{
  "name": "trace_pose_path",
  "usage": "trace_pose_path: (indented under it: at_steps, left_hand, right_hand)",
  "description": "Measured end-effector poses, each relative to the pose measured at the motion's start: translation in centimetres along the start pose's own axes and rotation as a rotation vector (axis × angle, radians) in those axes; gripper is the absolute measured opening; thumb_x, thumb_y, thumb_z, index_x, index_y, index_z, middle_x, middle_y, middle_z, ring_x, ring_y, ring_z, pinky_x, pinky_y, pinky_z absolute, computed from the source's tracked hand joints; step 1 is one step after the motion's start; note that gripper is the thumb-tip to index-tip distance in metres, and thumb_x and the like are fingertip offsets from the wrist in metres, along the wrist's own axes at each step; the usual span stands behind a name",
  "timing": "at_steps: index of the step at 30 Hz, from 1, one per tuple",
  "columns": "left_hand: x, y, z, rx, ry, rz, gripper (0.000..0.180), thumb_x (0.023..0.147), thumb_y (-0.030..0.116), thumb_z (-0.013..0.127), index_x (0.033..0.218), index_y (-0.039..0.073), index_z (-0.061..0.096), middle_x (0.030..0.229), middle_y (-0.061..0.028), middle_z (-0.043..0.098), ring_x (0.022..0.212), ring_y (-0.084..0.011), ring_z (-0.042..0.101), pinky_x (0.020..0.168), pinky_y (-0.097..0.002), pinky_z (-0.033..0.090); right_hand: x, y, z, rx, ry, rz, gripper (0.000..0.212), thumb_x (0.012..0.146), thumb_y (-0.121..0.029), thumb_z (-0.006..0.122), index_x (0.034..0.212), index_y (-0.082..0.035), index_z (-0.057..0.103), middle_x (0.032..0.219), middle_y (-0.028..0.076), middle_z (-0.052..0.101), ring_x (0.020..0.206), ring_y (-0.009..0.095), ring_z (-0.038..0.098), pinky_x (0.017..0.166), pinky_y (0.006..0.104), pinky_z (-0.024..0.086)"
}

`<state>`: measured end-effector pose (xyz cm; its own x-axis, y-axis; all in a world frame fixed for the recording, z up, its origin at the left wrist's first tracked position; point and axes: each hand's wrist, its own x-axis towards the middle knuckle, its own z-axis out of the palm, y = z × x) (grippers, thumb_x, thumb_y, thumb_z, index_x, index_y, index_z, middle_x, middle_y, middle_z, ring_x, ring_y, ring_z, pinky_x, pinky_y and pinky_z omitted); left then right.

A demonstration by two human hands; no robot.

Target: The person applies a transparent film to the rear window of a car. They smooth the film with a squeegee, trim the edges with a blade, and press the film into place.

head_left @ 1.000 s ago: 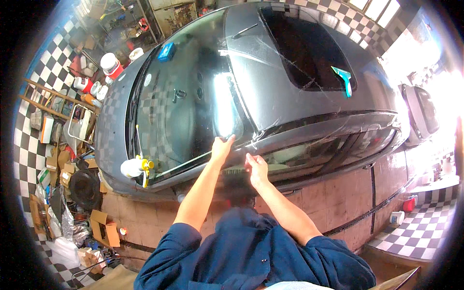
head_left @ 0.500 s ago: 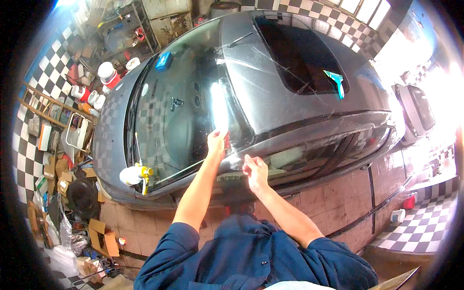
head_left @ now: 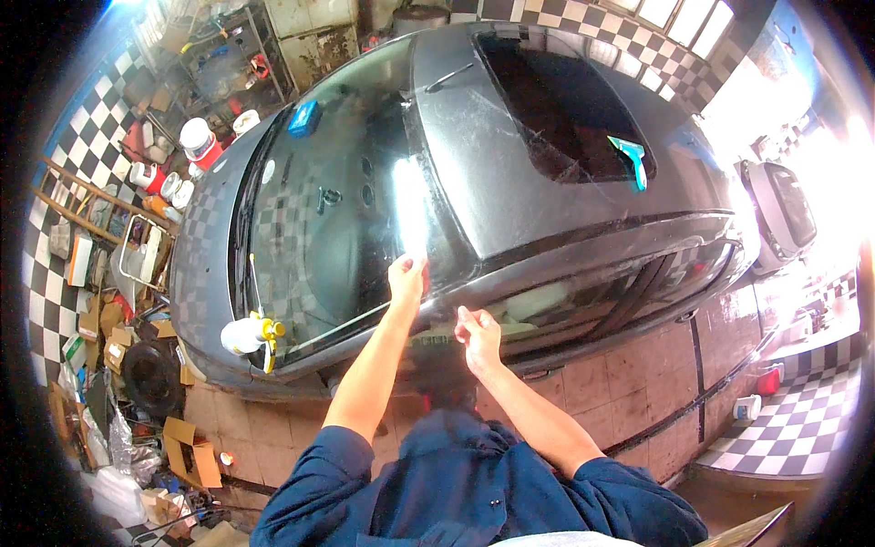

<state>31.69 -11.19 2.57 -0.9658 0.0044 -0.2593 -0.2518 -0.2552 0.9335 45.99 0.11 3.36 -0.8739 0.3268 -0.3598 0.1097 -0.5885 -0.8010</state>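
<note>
My left hand is closed in a pinch at the lower corner of the windshield of a dark grey car. A bright streak of reflected light runs up the glass above it. Closer to me, beside the front side window, my right hand is also closed, thumb against fingers. What either hand pinches is too thin or clear to make out. A turquoise squeegee lies on the dark sunroof. The white spray bottle with a yellow head rests at the windshield's near lower corner.
A blue block or box sits on the far side of the windshield. To the left, buckets, cardboard boxes and a tyre crowd the wall. An open car door or hatch stands at the right.
Both hands have come slightly down toward me, still pinched. White streaks across the roof's front and a crinkled glint between my hands have mostly faded.
</note>
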Motion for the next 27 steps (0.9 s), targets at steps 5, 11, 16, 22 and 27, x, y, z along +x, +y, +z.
trace_pose_path:
  at_steps: [5,11,16,22,27]
  left_hand:
    - [-0.6,2.0,0.6,-0.004,-0.016,0.056,0.022,0.095,0.013,0.058,0.074,0.005,0.058,0.056,-0.0011,0.052,0.043,-0.0101,0.046,0.04,-0.0249,0.037]
    - [4.8,1.6,0.1,-0.304,-0.215,-0.268,0.03,0.098,0.035,0.051,0.094,0.006,0.06,0.079,-0.0046,0.059,0.069,-0.0195,0.06,0.059,-0.0312,0.049]
    - [15.2,2.6,1.4,-0.15,-0.176,-0.204,0.02,0.096,0.018,0.056,0.094,0.0,0.063,0.073,-0.005,0.061,0.06,-0.0145,0.057,0.053,-0.0273,0.047]
    - [26.3,4.4,4.4,-0.067,-0.053,-0.2,0.012,0.09,0.01,0.063,0.09,-0.002,0.06,0.071,-0.0086,0.062,0.053,-0.0156,0.057,0.046,-0.0287,0.046]
    - [36.1,6.8,7.8,0.182,0.066,0.05,0.02,0.084,0.012,0.073,0.076,-0.004,0.063,0.065,-0.0098,0.062,0.051,-0.0159,0.057,0.042,-0.0301,0.044]
  right_hand:
    - [-1.1,-1.7,1.4,0.074,-0.004,-0.003,0.022,0.09,-0.016,0.069,0.075,-0.01,0.054,0.067,0.001,0.057,0.058,0.011,0.051,0.053,0.0243,0.039]
    - [-0.2,-0.2,0.8,0.052,0.014,0.019,0.022,0.089,-0.022,0.07,0.08,-0.007,0.056,0.067,0.002,0.056,0.058,0.01,0.051,0.053,0.0242,0.038]
    - [0.2,0.3,0.2,-0.054,0.042,-0.039,0.024,0.089,-0.022,0.07,0.077,-0.007,0.056,0.065,0.002,0.057,0.056,0.01,0.05,0.052,0.0245,0.038]
    - [-0.1,-0.3,0.1,-0.329,0.149,-0.033,0.029,0.088,-0.027,0.071,0.075,-0.006,0.056,0.064,0.001,0.058,0.056,0.008,0.049,0.051,0.0239,0.038]
    - [0.4,2.6,-2.9,-0.321,0.128,-0.016,0.027,0.088,-0.024,0.073,0.077,-0.003,0.06,0.067,0.001,0.062,0.059,0.007,0.051,0.054,0.0239,0.042]
